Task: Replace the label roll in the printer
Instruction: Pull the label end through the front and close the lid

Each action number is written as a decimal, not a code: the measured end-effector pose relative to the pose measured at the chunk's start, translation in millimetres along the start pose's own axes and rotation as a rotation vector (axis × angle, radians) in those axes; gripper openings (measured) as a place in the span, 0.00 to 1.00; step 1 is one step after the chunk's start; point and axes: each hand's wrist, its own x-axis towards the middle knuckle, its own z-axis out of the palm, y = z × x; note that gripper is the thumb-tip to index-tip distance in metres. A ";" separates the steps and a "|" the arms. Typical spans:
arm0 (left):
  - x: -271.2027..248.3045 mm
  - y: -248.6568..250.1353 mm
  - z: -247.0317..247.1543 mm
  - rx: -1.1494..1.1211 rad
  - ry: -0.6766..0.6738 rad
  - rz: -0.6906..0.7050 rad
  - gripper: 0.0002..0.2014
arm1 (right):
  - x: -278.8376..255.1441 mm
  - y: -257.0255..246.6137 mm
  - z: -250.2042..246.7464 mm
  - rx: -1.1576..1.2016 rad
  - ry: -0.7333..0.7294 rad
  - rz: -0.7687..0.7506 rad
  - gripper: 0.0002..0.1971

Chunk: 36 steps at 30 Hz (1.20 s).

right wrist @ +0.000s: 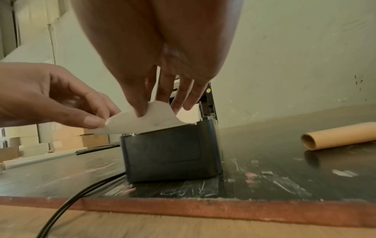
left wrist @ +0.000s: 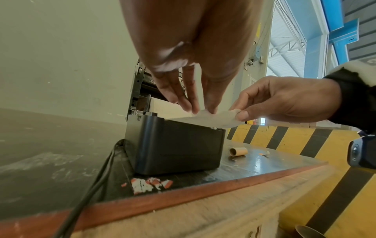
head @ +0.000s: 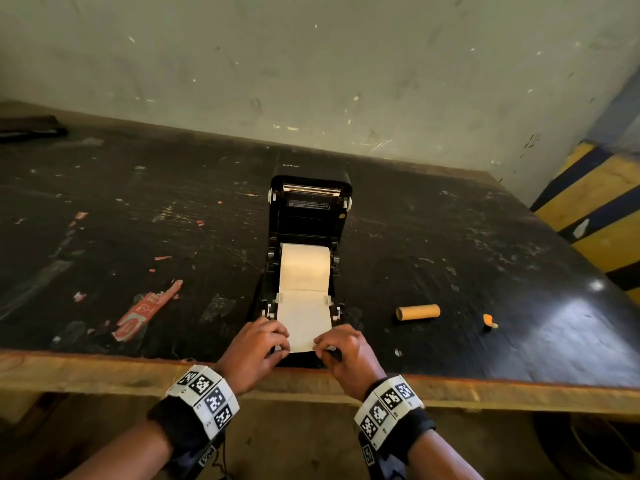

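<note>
The black label printer (head: 310, 220) stands at the table's front edge with its lid tipped up and back. A white label roll (head: 304, 265) sits in its bay, and the paper strip (head: 302, 320) runs forward over the front lip. My left hand (head: 280, 345) pinches the strip's near left corner, and my right hand (head: 320, 345) pinches the near right corner. In the left wrist view the left hand (left wrist: 201, 111) holds the paper (left wrist: 215, 120) just above the printer's front. In the right wrist view the right hand (right wrist: 158, 111) lifts the curled paper end (right wrist: 150, 121).
An empty brown cardboard core (head: 418, 312) lies on the table right of the printer, with a small orange scrap (head: 489, 321) beyond it. A black cable (left wrist: 97, 182) hangs over the front edge at the left. Red sticker remains (head: 138, 317) mark the tabletop. Yellow-black striped barrier (head: 602, 209) at right.
</note>
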 end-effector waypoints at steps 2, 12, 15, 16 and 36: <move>-7.3 6.7 4.0 0.015 0.019 -0.015 0.07 | -6.7 -1.7 2.0 -0.022 -0.014 0.015 0.05; -27.0 19.6 10.2 0.002 -0.018 -0.097 0.06 | -22.9 -6.0 3.4 -0.050 -0.077 0.023 0.07; -22.9 15.1 4.8 -0.066 0.007 -0.122 0.07 | -13.0 -3.4 -4.5 -0.012 -0.089 0.007 0.09; -18.7 12.8 1.3 -0.095 0.016 -0.125 0.08 | -7.9 -1.9 -9.1 0.006 -0.075 0.000 0.09; 216.2 -95.5 -144.2 -0.028 0.297 -0.090 0.35 | 247.8 24.5 -122.2 -0.165 0.293 0.187 0.25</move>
